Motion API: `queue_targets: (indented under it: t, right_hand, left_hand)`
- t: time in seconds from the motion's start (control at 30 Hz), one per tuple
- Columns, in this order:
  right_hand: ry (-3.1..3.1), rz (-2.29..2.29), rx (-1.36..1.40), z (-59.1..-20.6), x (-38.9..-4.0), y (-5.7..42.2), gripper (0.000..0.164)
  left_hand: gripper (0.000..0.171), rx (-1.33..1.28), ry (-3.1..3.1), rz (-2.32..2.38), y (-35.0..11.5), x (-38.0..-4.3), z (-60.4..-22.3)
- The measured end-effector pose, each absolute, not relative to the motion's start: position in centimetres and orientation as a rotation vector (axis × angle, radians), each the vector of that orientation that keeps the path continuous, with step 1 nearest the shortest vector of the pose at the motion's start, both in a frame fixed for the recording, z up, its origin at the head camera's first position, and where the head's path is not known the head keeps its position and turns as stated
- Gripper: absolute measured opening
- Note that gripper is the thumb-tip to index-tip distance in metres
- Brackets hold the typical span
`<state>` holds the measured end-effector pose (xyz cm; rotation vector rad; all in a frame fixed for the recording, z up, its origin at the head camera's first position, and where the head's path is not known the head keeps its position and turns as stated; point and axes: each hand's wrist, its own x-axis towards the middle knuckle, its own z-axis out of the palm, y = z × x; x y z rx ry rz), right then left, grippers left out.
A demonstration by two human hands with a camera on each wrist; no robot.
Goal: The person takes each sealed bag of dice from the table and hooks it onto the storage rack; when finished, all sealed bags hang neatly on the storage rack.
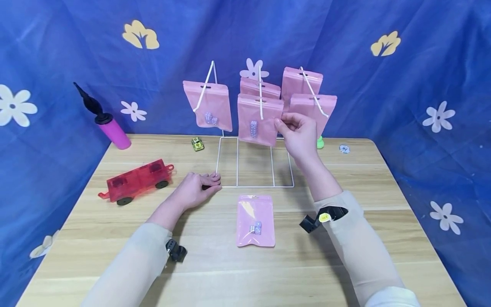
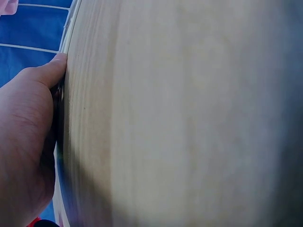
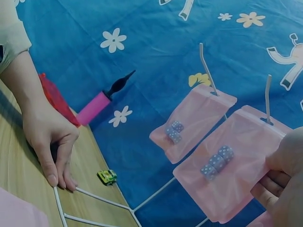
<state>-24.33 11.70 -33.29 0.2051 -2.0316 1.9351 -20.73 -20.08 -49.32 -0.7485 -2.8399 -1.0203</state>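
Observation:
A white wire display rack (image 1: 257, 186) stands on the table, with three hooks bearing pink zip pouches. My right hand (image 1: 301, 138) pinches the right edge of the front pouch (image 1: 247, 111) on the middle hook; three dice (image 3: 218, 162) show through it. At the front left corner of the rack's base, my left hand (image 1: 195, 189) holds the wire between thumb and fingers. Another pouch (image 1: 193, 96) with dice hangs on the left hook. Two pouches hang on the right hook, the front one (image 1: 307, 102) partly behind my right hand. A pouch (image 1: 255, 209) with dice lies flat before the rack.
On the left are a red toy wagon (image 1: 136, 181) and a pink pump (image 1: 115, 134) with a black nozzle. A small yellow-green toy car (image 1: 197, 144) is behind the rack's left side. A round chip (image 1: 344, 149) and a green object (image 1: 320, 143) lie back right. Blue cloth (image 1: 422, 76) surrounds the table.

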Motion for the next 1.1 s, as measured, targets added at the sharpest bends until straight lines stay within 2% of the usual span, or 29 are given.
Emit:
queue_targets:
  t: [0.3, 0.63, 1.1]
  right_hand:
    - [-2.094, 1.901, 0.241, -34.8, -23.4, 13.6, 0.019]
    - [-2.347, 1.908, 0.261, -37.1, -20.2, 16.4, 0.024]
    - [-2.688, 1.929, 0.242, -43.9, -15.5, 17.9, 0.026]
  left_hand:
    - [0.026, -0.734, -2.862, -1.000, -20.1, -20.9, -49.2]
    - [0.027, -0.751, -2.874, -1.016, -19.7, -20.9, -49.2]
    - [0.025, -0.751, -2.871, -1.020, -20.1, -21.0, -49.4]
